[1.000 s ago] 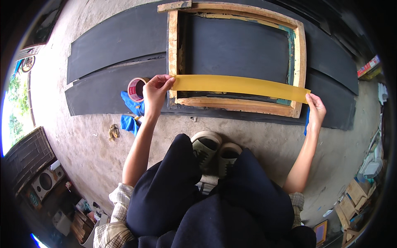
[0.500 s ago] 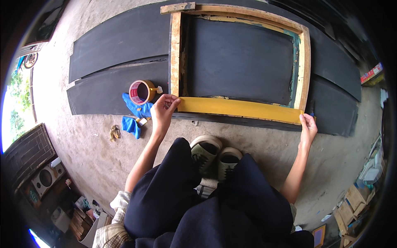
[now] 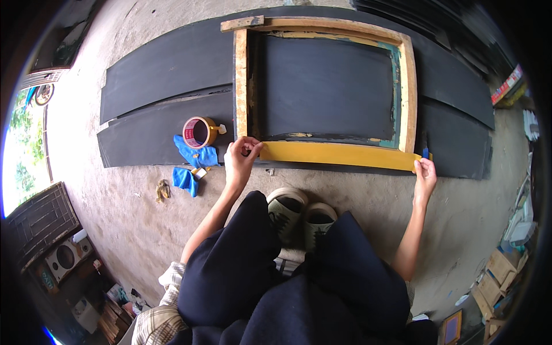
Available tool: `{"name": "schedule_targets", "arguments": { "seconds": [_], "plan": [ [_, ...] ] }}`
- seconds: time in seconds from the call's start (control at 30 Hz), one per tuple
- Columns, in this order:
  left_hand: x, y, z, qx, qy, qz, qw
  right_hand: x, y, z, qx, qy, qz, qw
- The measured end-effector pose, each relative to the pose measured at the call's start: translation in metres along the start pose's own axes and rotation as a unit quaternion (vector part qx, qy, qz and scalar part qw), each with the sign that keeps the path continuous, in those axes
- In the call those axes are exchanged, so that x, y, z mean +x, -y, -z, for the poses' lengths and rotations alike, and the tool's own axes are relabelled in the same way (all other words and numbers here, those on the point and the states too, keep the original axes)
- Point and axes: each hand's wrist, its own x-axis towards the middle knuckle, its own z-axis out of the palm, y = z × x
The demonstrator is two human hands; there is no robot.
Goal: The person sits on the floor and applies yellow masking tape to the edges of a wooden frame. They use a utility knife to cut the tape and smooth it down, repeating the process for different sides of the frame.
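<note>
A long strip of yellow tape [image 3: 339, 155] is stretched between my two hands along the near side of a wooden frame [image 3: 407, 92]. My left hand [image 3: 240, 161] pinches the strip's left end by the frame's near left corner. At the right end, my right hand [image 3: 424, 177] grips the tape between thumb and fingers, just past the near right corner. Whether the strip is stuck down or held just above the wood, I cannot tell. Inside the frame is a dark panel [image 3: 328, 86]. A roll of yellow tape [image 3: 199, 133] rests left of the frame.
Blue cloths [image 3: 195, 154] lie by the roll, with a crumpled brown scrap [image 3: 163, 190] nearby on the concrete floor. Long dark boards [image 3: 167, 72] lie under the frame. A blue-handled tool [image 3: 426, 153] sits near my right hand. My shoes [image 3: 286, 210] are close to the boards' edge.
My left hand has shifted slightly right and down along the tape's end. The right hand sits a little lower and left. The blue-handled tool shows more clearly. The whole view has shifted somewhat.
</note>
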Motion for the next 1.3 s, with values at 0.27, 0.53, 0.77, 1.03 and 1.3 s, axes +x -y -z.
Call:
{"name": "schedule_targets", "arguments": {
  "seconds": [0.27,0.53,0.77,1.03,1.3],
  "plan": [
    [-0.004,0.005,-0.004,0.063,-0.022,-0.075,0.995,-0.003,-0.007,0.0,-0.031,0.004,-0.014,0.999],
    [-0.005,0.005,0.006,0.088,-0.042,-0.043,0.994,-0.005,-0.012,-0.016,-0.155,0.013,0.034,0.987],
    [0.087,-0.017,0.018,0.238,-0.093,-0.269,0.929,-0.01,0.004,-0.018,-0.213,0.01,0.026,0.977],
    [0.15,-0.039,-0.014,0.491,-0.046,-0.236,0.837,-0.021,0.04,-0.03,-0.413,-0.057,0.203,0.886],
    [0.172,-0.021,0.0,0.317,0.025,-0.25,0.914,-0.021,0.022,-0.024,-0.359,-0.049,0.168,0.917]
  ]
}}
